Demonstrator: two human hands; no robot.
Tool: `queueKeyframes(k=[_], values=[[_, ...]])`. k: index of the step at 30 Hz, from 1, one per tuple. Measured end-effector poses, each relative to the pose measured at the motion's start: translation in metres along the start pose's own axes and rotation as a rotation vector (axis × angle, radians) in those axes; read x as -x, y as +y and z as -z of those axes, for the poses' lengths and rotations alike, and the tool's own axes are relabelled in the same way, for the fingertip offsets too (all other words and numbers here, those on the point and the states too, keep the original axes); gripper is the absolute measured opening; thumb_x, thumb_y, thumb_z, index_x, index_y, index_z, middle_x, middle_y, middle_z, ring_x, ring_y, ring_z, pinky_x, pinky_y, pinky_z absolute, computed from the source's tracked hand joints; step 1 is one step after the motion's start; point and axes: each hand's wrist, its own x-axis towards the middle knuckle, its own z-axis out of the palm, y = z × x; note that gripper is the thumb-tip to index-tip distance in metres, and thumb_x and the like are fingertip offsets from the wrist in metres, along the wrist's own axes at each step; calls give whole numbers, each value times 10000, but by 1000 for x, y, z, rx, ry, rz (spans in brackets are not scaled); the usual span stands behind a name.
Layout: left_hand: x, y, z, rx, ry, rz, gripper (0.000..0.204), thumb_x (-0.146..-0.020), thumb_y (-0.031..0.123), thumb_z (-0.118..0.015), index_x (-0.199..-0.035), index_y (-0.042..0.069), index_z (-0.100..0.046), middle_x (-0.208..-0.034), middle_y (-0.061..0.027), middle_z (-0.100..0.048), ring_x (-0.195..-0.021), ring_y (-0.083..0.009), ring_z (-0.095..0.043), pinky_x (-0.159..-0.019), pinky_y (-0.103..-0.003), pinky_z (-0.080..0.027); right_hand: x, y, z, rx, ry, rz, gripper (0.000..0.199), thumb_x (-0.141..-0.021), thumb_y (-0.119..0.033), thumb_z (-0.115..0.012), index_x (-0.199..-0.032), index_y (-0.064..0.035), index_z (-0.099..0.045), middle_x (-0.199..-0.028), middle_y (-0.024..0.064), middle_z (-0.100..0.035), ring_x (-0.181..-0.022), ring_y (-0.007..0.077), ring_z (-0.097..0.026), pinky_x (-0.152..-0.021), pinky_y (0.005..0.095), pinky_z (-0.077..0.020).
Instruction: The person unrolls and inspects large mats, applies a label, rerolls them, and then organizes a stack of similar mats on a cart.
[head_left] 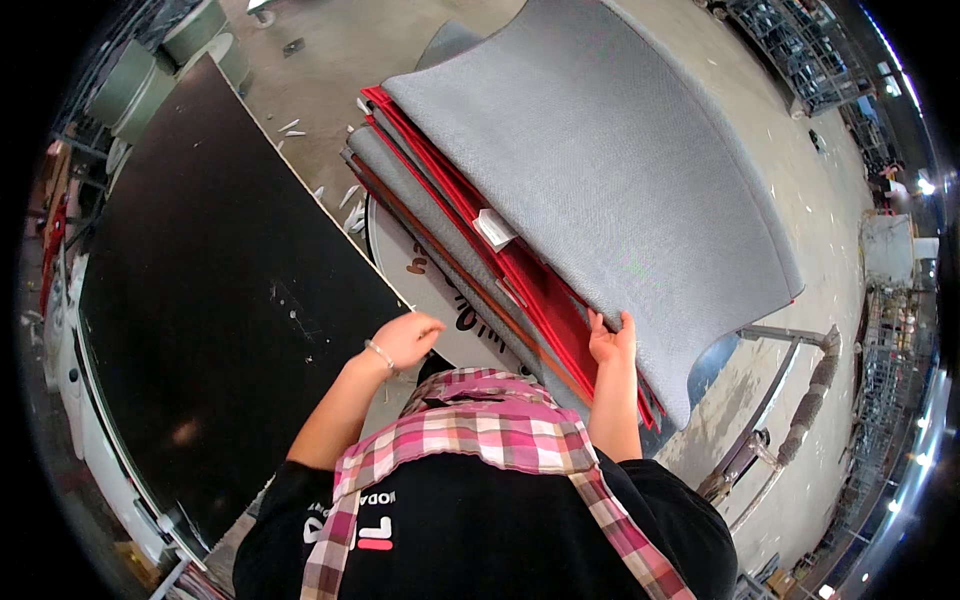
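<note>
A stack of curved, fabric-covered panels lies in front of me, leaning off a white round surface point(425, 275). On top is a large grey panel point(620, 180); beneath it sit red panels point(530, 290) and another grey one point(395, 175). My right hand point(612, 342) grips the near edge of the top grey panel, fingers over the red layers. My left hand point(405, 338), with a bracelet at the wrist, is curled loosely at the corner of a black tabletop point(220, 300) and holds nothing. A small white tag point(493, 228) sticks out between the layers.
The black tabletop fills the left side. Green drums point(150, 70) stand at the upper left, wire racks point(800, 50) at the upper right. A metal tube frame point(790, 400) stands on the concrete floor to the right. White scraps point(345, 195) lie on the floor.
</note>
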Motion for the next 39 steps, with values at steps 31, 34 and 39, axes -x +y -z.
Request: queueKeyframes(k=[31,34,39], values=[[-198,-28,-27,761,127,764,198,-744,205,-544,-804,17,-547,-734,-83,-580,-600,-186,-544,-539,-315,-453,5,-113,-101,792,-47,511,608,-781,-503,-415,-768,97,-515,-657,207,-587,-448,198,-530,-379,215,-372],[-199,-15,-27,-267,502,484,273,-703,230,-592,-835,0,-528,-805,-160,-576,-684,-300,-549,-626,-385,-450,-2,-92,-78,855,44,401,617,-774,-511,-423,-771,99,-520,-643,211,-586,-424,194,-535,-362,205,-364],[-209,26,-53,-123,192,467,453,-672,354,-616,-904,-27,-534,-914,-227,-554,-863,-331,-539,-738,-391,-431,-4,-105,-90,912,-10,417,634,-772,-531,-412,-748,92,-531,-632,199,-588,-418,177,-530,-357,195,-361]])
